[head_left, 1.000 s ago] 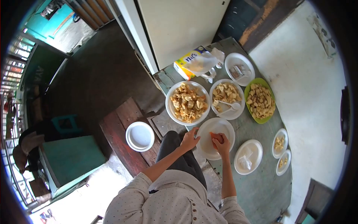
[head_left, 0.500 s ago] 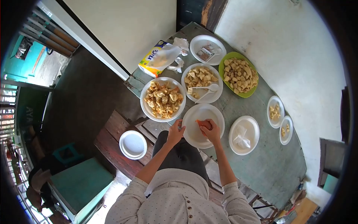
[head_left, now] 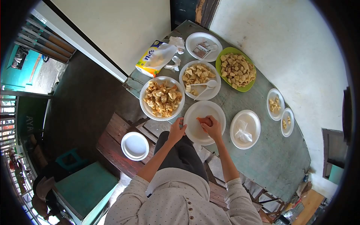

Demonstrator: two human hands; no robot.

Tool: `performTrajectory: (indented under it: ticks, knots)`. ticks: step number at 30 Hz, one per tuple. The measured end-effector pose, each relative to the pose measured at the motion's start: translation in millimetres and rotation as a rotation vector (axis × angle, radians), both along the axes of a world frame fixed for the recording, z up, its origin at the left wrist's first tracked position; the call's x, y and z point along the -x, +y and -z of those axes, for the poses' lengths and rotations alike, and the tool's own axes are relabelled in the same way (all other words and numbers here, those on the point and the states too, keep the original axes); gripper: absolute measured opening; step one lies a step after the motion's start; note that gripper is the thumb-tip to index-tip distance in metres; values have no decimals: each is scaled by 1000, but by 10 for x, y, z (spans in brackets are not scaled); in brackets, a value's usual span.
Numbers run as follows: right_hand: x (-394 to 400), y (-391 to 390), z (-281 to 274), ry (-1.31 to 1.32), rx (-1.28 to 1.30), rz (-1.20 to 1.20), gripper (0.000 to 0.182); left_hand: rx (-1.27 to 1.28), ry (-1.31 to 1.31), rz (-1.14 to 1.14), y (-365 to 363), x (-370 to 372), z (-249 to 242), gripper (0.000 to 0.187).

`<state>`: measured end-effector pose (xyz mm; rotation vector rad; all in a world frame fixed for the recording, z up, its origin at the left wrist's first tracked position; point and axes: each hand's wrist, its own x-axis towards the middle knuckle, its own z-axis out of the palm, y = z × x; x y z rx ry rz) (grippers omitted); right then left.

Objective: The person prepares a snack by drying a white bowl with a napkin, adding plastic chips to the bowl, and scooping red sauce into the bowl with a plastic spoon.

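Note:
A white plate (head_left: 193, 129) lies at the table edge in front of me. Its left rim is pinched between the thumb and fingers of my left hand (head_left: 177, 129). Over the right part of this plate, my right hand (head_left: 213, 129) is closed around a small orange-red piece (head_left: 204, 121), whose kind I cannot tell. One end of the piece sticks out from the fingers toward the plate's middle. Beyond my left hand stands a white plate heaped with golden folded pastry pieces (head_left: 163, 98). Behind the plate I hold, another one (head_left: 183, 83) carries paler folded pieces and a white plastic spoon (head_left: 210, 83).
A green plate (head_left: 243, 89) of beige chunks stands at the back right. To my right is a white plate (head_left: 255, 129) with clear plastic. Two small plates (head_left: 288, 132) hold a few pieces. A tissue pack (head_left: 154, 58) lies back left; stacked white plates (head_left: 135, 146) sit on the bench.
My head view has shifted slightly. The orange-red piece lies at a flatter angle in my right hand, while my left hand stays at the plate's rim.

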<state>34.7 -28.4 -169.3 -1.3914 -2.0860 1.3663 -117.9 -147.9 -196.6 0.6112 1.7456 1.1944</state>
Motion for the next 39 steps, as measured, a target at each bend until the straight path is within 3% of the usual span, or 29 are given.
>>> performTrajectory:
  ticks: [39]
  knots:
    - [51, -64, 46, -24, -92, -3, 36, -40, 0, -25, -65, -26, 86, 33]
